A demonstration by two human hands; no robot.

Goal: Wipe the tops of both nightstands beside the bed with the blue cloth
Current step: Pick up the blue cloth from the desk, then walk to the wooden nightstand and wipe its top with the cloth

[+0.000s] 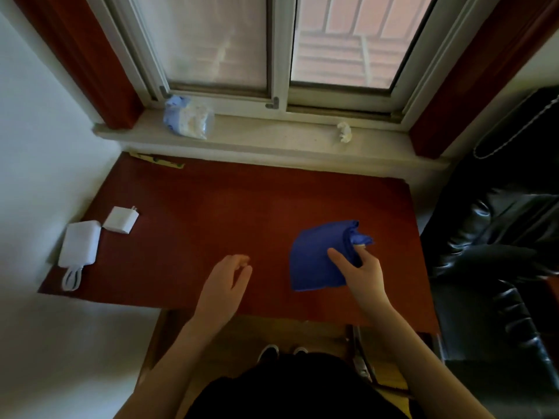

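Note:
A folded blue cloth [317, 255] lies on the right half of the dark red nightstand top [227, 216] under the window. My right hand [363, 273] grips the cloth's right edge, thumb on top and fingers tucked under the fold. My left hand [227, 282] hovers over the front middle of the top, fingers loosely curled and apart, holding nothing. Only this one nightstand is in view.
A white power bank with a cable loop [79, 246] and a white charger plug [121, 219] lie at the left end. On the windowsill [272, 137] sit a plastic packet [187, 117] and a crumpled tissue [344, 132]. A black leather seat [499, 237] stands at the right.

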